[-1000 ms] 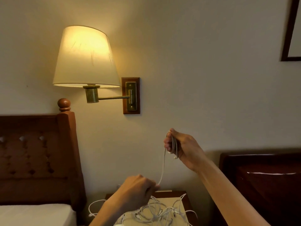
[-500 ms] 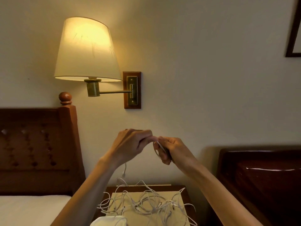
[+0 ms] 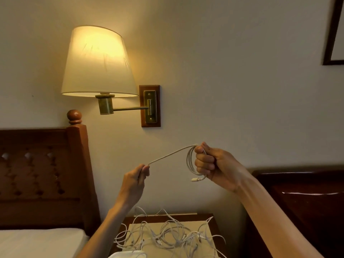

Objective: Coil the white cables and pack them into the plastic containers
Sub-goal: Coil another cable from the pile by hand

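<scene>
1. I am holding a partly wound white cable [image 3: 189, 161] up in the air above the table [image 3: 167, 217], in front of the wall. My right hand [image 3: 214, 164] is curling its fingers round the finished loops, with one plug end hanging just below them.
2. My left hand [image 3: 135, 180] is pinching the free run of the same cable between thumb and fingers, and that run is stretching taut up to the loops.
3. I judge I am partway through the coil, and no containers are showing, so packing has not begun for this one.
4. What could go wrong: if I am pulling too hard with the left hand, the loops may be dragged out of my right hand's grip and spring open. If the tail below is snagging in the pile of loose cables [image 3: 167, 237], it may be lifting others with it or knotting.
5. That pile is lying tangled across the middle of the table, some strands trailing over its near and left edges, ready to slide off.
6. Around me: a lit wall lamp [image 3: 96, 62] above left, a wooden headboard [image 3: 42, 174] and the bed [image 3: 37, 241] beside the table's left edge, dark furniture [image 3: 307, 202] by its right. Something white [image 3: 128, 255] is sitting at the near edge; I cannot tell what.
</scene>
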